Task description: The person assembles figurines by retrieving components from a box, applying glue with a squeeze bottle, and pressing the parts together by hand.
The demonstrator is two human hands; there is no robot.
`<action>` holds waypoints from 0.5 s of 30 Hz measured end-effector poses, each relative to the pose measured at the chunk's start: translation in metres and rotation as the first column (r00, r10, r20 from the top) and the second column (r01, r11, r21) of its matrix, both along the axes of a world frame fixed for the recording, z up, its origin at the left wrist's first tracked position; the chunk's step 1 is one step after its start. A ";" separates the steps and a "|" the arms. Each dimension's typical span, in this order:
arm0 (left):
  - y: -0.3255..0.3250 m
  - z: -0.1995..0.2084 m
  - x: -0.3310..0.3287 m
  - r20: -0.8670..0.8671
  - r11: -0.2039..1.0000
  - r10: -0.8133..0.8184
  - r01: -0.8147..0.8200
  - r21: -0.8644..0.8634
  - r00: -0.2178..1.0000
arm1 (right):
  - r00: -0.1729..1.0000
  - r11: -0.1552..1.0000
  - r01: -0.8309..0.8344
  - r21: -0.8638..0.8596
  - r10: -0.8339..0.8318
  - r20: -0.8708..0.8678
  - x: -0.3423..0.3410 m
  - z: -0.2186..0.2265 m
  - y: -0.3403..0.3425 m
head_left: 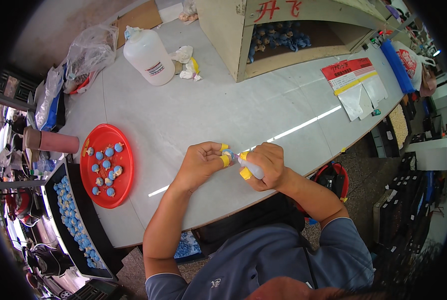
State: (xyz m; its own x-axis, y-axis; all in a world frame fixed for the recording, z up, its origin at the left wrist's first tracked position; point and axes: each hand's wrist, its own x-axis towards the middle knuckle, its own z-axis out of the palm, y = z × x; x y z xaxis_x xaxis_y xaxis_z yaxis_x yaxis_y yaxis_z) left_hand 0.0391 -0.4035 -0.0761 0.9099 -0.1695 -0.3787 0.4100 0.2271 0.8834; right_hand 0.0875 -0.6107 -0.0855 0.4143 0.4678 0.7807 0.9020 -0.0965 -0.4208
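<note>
Over the grey tabletop (203,110), my two hands meet near its front edge. My left hand (202,162) pinches a small blue piece (227,152) between thumb and fingertip, both wrapped in yellow tape. Closed round a small translucent white squeeze bottle (254,169) is my right hand (267,162), with yellow tape on its fingers too. The bottle's thin tip points at the blue piece; whether they touch I cannot tell. On the left, a round red plate (126,175) bears several small blue-and-cream round pieces (99,155).
A black tray (91,220) of similar blue pieces stands left of the table. Behind the plate lies a pink tumbler (58,142). A large white bottle (150,57) stands farther back, beside a cabinet (223,35) holding blue figures. Printed sheets (353,82) lie far right.
</note>
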 end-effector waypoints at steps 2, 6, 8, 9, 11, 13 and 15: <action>0.000 0.000 0.000 -0.005 1.000 0.001 -0.001 -0.002 1.000 | 1.000 1.000 -0.005 0.000 0.005 0.003 0.001 -0.002 -0.001; 0.000 0.002 0.000 -0.017 1.000 -0.021 0.022 0.020 1.000 | 1.000 1.000 -0.009 0.004 0.009 -0.003 0.001 -0.002 0.001; 0.000 0.002 0.000 -0.014 0.999 -0.032 0.033 0.021 0.999 | 1.000 1.000 -0.009 0.003 0.009 -0.010 0.001 -0.001 0.002; 0.000 0.001 0.000 -0.011 0.999 -0.033 0.034 0.024 0.999 | 1.000 1.000 -0.010 0.003 0.010 -0.015 0.001 0.000 0.002; 0.000 0.002 0.000 -0.007 0.999 -0.035 0.035 0.028 0.999 | 1.000 1.000 -0.006 -0.001 0.006 -0.011 0.000 0.001 0.001; -0.001 0.003 0.000 -0.015 0.998 -0.031 0.031 0.046 0.999 | 1.000 1.000 -0.002 -0.005 0.002 -0.007 0.000 0.001 0.000; 0.000 0.001 0.000 -0.011 0.999 -0.032 0.032 0.033 0.999 | 1.000 1.000 -0.018 0.001 0.018 -0.014 0.001 0.001 0.000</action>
State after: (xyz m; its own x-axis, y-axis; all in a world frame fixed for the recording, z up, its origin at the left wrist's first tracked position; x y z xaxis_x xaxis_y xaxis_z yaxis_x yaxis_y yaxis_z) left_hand 0.0389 -0.4039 -0.0755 0.9000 -0.1856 -0.3943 0.4261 0.1848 0.8856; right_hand 0.0882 -0.6104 -0.0847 0.4167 0.4747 0.7753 0.8976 -0.0801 -0.4334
